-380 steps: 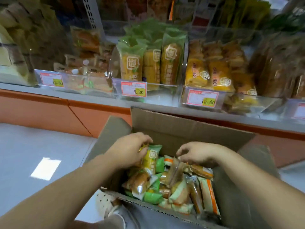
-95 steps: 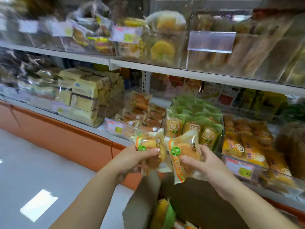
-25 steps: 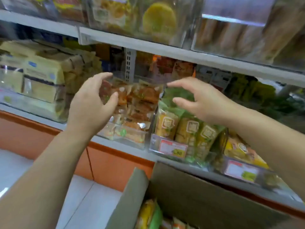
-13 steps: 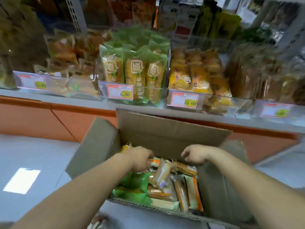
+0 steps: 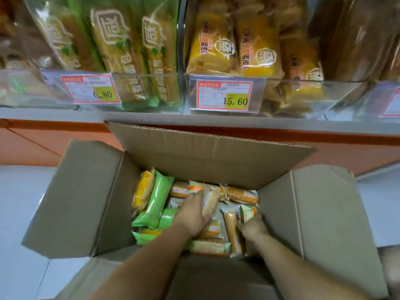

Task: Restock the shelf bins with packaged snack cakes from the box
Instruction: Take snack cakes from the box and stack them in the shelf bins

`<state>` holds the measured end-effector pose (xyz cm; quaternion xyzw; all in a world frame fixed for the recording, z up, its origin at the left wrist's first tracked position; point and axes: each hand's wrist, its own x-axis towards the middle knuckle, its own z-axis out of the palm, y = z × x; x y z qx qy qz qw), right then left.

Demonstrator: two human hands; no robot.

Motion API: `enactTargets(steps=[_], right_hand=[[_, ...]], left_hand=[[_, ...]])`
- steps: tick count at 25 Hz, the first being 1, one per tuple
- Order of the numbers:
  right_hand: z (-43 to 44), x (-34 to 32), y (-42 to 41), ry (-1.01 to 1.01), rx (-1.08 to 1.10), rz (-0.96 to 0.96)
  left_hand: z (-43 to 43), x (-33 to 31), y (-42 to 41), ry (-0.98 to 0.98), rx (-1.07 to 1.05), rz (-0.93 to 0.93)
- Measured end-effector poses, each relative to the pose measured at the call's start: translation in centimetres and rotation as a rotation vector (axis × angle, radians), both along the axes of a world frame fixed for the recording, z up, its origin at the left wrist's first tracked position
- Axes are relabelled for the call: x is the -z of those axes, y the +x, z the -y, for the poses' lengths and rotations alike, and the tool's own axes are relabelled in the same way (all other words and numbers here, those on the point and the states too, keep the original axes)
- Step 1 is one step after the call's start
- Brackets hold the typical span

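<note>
Reaching down into the open cardboard box point(image 5: 86, 198) on the floor point(image 5: 17, 202), you are working both hands among the snack cakes point(image 5: 240, 194). At the box's left side, green packets point(image 5: 157, 200) are lying untouched. Just right of them your left hand point(image 5: 192, 215) is lying palm down, its fingers and thumb closing around an upright orange-striped packet point(image 5: 208, 203). Further right, your right hand point(image 5: 252, 227) is digging into more orange-striped packets near the box's right wall; its fingers are curling downward out of sight, so whether it is holding one cannot be told. Above, on the shelf point(image 5: 65, 113), the green-packet bin point(image 5: 127, 81) is sitting left of the yellow-packet bin point(image 5: 303, 92). You are probably gathering a batch: gripping each packet by its body, not its crimped end, and lifting straight up should be keeping neighbours from snagging.
</note>
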<state>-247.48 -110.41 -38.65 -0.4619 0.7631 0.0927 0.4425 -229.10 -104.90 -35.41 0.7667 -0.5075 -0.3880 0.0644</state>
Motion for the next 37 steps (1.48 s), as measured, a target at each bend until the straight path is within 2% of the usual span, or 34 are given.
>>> enactTargets(steps=[4, 10, 16, 18, 21, 23, 24, 26, 28, 30, 31, 34, 37], right_hand=[[0.3, 1.7, -0.3, 0.054, 0.183, 0.107], [0.0, 2.0, -0.5, 0.313, 0.232, 0.296], [0.1, 1.2, 0.8, 0.225, -0.064, 0.155], [-0.3, 1.2, 0.7, 0.191, -0.047, 0.183], [-0.6, 0.1, 0.3, 0.094, 0.034, 0.232], [-0.8, -1.3, 0.3, 0.074, 0.096, 0.350], [-0.9, -2.0, 0.5, 0.051, 0.133, 0.439], [-0.7, -4.3, 0.8, 0.046, 0.191, 0.655], [-0.3, -6.7, 0.9, 0.102, 0.214, 0.845], [-0.5, -8.3, 0.4, 0.141, 0.217, 0.938], [-0.7, -8.9, -0.1, 0.148, 0.233, 0.970], [-1.6, -9.6, -1.9, 0.205, 0.315, 1.090], [-1.9, -10.2, -2.9, 0.223, 0.375, 1.206]], left_hand=[[1.7, 2.8, -1.7, 0.049, -0.100, 0.030], [2.0, 3.5, -1.8, 0.080, -0.126, 0.038], [-0.7, 1.6, -1.8, 0.048, -0.202, -0.054], [-1.8, 0.7, -1.9, 0.043, -0.219, -0.044], [-2.9, -1.0, -2.2, -0.055, -0.207, 0.095], [-2.8, -2.5, -2.8, -0.101, -0.235, 0.118], [-2.7, -3.3, -3.3, -0.102, -0.268, 0.065], [-2.4, -4.6, -4.0, -0.028, -0.356, -0.199], [-2.3, -5.6, -3.9, 0.091, -0.494, -0.635], [-2.4, -6.4, -3.5, 0.157, -0.599, -1.021], [-2.6, -6.9, -3.6, 0.154, -0.586, -1.110], [-3.0, -8.0, -4.5, 0.126, -0.593, -1.161], [-3.4, -7.3, -4.4, 0.098, -0.705, -1.200]])
